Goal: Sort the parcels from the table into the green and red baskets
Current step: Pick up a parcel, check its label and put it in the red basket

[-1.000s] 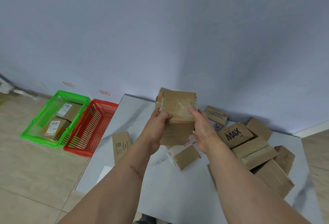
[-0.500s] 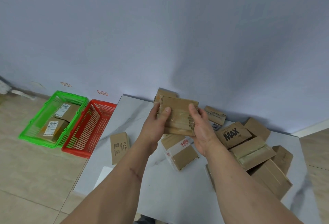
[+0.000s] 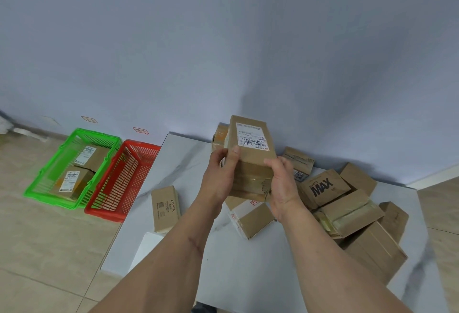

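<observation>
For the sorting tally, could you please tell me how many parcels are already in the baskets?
2, both in the green basket: one at its far end, one at its near end, labels up. The red basket shows none, though its near wall could hide something.

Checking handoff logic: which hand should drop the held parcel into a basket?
Left, probably. Both hands, left hand and right hand, grip the parcel, but the green basket and red basket sit on the floor off the table's left side.
</observation>
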